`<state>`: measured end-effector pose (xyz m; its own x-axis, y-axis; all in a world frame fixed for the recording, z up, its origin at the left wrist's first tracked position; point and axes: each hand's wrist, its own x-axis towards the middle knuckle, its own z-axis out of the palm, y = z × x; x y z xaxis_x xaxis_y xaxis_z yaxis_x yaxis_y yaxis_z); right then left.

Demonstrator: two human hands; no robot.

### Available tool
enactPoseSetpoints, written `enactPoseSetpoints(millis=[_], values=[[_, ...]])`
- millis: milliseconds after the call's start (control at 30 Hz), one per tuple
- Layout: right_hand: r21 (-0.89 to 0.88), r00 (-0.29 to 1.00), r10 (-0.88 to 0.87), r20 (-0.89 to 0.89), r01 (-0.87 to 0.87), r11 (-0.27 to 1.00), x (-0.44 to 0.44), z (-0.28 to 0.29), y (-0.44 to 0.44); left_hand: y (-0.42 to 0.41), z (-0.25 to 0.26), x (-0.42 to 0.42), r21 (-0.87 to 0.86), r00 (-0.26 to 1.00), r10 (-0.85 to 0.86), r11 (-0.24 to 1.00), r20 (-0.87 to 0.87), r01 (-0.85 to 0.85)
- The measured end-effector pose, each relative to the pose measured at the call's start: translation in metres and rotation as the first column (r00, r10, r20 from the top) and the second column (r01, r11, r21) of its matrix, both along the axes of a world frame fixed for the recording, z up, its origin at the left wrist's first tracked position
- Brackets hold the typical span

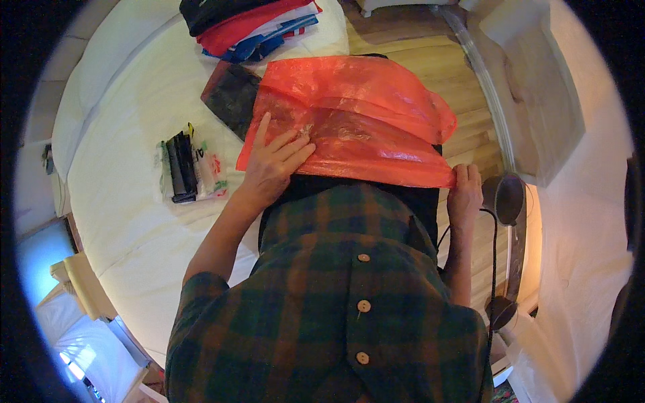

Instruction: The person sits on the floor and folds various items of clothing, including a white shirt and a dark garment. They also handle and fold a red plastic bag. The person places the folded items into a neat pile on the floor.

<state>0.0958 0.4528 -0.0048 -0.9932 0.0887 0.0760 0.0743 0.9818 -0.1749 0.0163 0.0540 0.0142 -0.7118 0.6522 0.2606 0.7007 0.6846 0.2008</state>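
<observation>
A translucent red plastic bag lies spread across my lap, somewhat creased, with its handle end towards the right. My left hand rests flat on the bag's left part, fingers apart. At the bag's near right corner, my right hand pinches the edge between thumb and fingers. Left of the bag, a dark folded plastic piece with a reddish corner lies partly under it. Further left on the white cover sit several narrow folded plastic bags, black and clear with coloured print.
A stack of folded clothes in black, red, white and blue stands on the white-covered bed or sofa at the far left. Wood flooring shows to the right. A black cord hangs beside my right arm, near round dark objects.
</observation>
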Motion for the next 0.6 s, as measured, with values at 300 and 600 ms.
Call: enactPoseSetpoints(millis=[300, 600], values=[[-0.857, 0.982, 0.178, 0.060, -0.040, 0.513, -0.020, 0.051, 0.011, -0.014, 0.047, -0.032, 0.173, 0.911, -0.096, 0.985, 0.401, 0.028], [0.044, 0.952, 0.287, -0.104, -0.284, 0.958, -0.112, -0.040, -0.031, 0.001, -0.013, -0.115, -0.122, 0.994, 0.052, 0.990, -0.100, -0.064]])
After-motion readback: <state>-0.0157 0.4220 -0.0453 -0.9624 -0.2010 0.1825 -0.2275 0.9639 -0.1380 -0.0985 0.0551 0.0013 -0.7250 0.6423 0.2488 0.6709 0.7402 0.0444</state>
